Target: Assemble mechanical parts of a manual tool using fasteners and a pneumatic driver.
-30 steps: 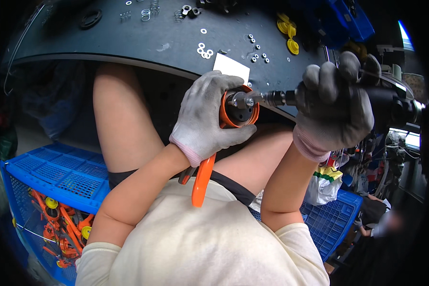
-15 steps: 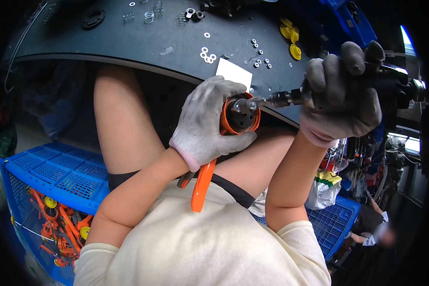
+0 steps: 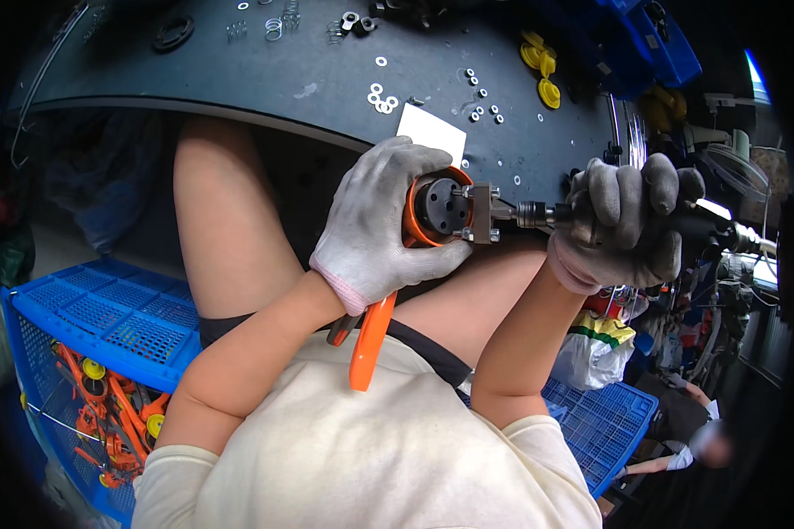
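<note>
Gloved in grey, my left hand [image 3: 366,225] is wrapped round the round head of an orange-handled hand tool [image 3: 372,348] above my lap. Its open housing faces up and right, showing a black disc [image 3: 441,207] with several holes. My right hand [image 3: 622,225], also gloved, grips a black power driver [image 3: 710,225] held roughly level, pointing left. On the driver's tip sits a block-like metal attachment [image 3: 483,213] with protruding pins. It overlaps the housing's right rim in this view; whether it touches the disc I cannot tell.
On the dark worktable [image 3: 238,84] lie washers [image 3: 381,101], small springs [image 3: 274,31], yellow caps [image 3: 549,93] and a white card [image 3: 432,130]. A blue crate [image 3: 106,309] at left holds more orange tools. Another blue crate [image 3: 604,423] and a person [image 3: 688,423] are at right.
My right hand has moved down and the driver has levelled out. Its metal attachment has turned and shifted right, uncovering more of the black disc. My left hand has barely moved.
</note>
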The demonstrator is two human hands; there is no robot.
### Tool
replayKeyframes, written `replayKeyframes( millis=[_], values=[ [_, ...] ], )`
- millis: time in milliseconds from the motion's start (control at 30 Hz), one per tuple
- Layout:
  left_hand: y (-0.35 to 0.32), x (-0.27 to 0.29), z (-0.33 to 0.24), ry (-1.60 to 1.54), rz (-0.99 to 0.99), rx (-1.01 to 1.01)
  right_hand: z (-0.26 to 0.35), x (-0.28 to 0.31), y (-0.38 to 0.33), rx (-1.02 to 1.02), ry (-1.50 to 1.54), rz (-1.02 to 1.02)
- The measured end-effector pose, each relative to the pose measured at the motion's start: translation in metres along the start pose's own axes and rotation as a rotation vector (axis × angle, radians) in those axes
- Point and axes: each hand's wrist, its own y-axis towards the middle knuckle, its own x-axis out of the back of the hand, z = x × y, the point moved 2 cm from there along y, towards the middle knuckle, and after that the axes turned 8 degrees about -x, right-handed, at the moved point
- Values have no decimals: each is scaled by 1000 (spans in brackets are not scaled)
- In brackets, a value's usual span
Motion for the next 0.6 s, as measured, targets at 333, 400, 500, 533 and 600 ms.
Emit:
replayKeyframes(
  millis=[333, 400, 500, 533, 600],
  values=[
    [-3, -3, 0, -2, 7, 10, -4, -24, -12, 116, -132, -253],
    [-3, -3, 0, -2, 7, 13, -2, -32, -2, 6, -216, -164],
    [-1, -2, 0, -24, 9, 35, -10, -52, 12, -93, -368, -321],
    [-1, -1, 0, -19, 19, 54, -10, -52, 12, -204, -498, -395],
    [1, -1, -3, -11, 22, 65, -19, -41, 10, -98, -863, -415]
  ],
)
